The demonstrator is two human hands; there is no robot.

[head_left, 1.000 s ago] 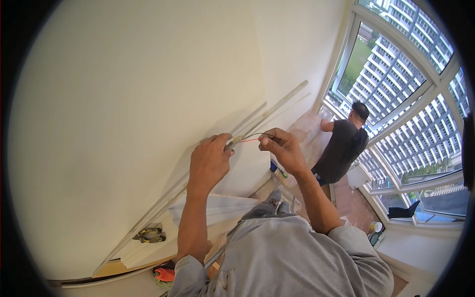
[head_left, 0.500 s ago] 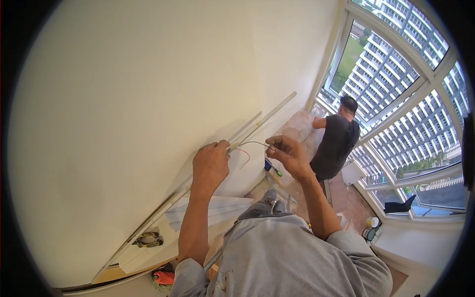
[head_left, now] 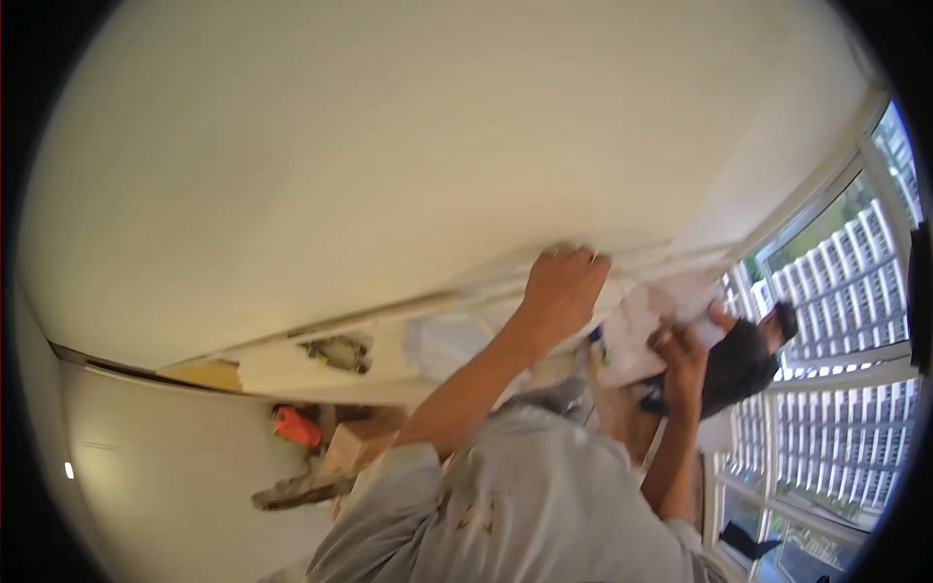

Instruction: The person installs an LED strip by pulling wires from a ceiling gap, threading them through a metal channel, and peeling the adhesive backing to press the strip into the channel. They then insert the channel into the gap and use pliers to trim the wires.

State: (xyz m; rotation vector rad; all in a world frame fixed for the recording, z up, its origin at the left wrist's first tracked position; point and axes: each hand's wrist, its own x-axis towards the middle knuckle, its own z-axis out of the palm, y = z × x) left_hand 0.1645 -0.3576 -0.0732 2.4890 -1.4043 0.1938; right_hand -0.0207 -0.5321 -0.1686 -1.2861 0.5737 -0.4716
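My left hand (head_left: 567, 291) is raised against the pale wall (head_left: 408, 175), beside a long light strip (head_left: 671, 255) running along it. Its fingers are curled, and whatever they hold is hidden. Lower and to the right, my right hand (head_left: 680, 360) is apart from the wall with its fingers bent together. Motion blur smears the fingertips, so I cannot make out anything between them. The thin wires seen earlier do not show now.
A person in a dark top (head_left: 743, 369) crouches at right near tall windows (head_left: 841, 262). A black-and-yellow object (head_left: 340, 353) lies on pale boards below the wall. Lower left are an orange item (head_left: 295, 426) and a cardboard box (head_left: 362, 449).
My view has swung left, so hands, person and windows sit further right. My right hand, which was pinching a dark wire level with my left hand, is now lower. The wires have dropped from sight.
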